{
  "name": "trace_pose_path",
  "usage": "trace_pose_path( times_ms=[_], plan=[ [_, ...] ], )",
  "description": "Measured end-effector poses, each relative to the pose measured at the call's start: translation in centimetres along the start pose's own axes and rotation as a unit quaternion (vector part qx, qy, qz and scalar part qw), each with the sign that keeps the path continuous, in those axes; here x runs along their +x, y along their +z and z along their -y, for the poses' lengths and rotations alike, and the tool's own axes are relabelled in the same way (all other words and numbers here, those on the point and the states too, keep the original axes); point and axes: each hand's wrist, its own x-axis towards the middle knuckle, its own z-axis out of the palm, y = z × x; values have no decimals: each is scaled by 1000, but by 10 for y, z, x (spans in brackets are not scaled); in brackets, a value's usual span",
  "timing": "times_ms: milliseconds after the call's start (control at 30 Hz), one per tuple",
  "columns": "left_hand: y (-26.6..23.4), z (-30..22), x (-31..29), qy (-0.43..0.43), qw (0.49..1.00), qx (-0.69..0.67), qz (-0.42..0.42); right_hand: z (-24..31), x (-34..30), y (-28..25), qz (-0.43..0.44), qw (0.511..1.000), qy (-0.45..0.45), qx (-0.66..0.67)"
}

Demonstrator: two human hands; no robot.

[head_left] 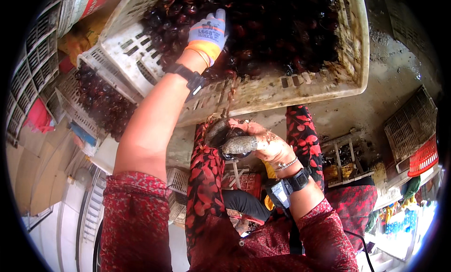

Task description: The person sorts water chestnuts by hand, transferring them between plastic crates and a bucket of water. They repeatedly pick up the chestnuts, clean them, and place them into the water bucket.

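In a light grey glove with an orange cuff, my left hand (207, 34) reaches over the large pale plastic crate (263, 94). One finger is stretched out and the others are partly hidden; I see nothing held in it. Below it lies a heap of dark red, glossy, roundish things (253, 49), perhaps shellfish or bulbs. My right hand (263, 143), grey cloth covers on its thumb and fingertip, is closed around a dark glossy roundish thing (239, 154) in front of the crate's near wall. From this grip a brown stringy strand (230, 96) runs up to the crate's edge.
Left of the large crate stands a smaller crate of similar dark things (101, 96). Stacked grey crates (28, 79) line the far left. At right lean a brownish crate (412, 124) and a red basket (423, 157). The floor (390, 60) at right looks wet and dirty.
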Motion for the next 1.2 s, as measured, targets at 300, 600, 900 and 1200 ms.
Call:
trace_pose_path(
  times_ms=[300, 600, 900, 1200],
  plan=[
    [-4, 87, -67, -133, 765, -615, 137, -7, 9, 7, -39, 997, 39, -62],
    [3, 67, -98, -274, 685, -654, 167, -15, 13, -1, -42, 989, 58, -129],
    [7, 68, -45, 143, 965, 219, 32, -18, 4, 1, -54, 988, 9, -144],
    [-69, 147, -26, 54, 993, 98, 40, -6, 8, 5, -42, 990, 21, -137]
  ],
)
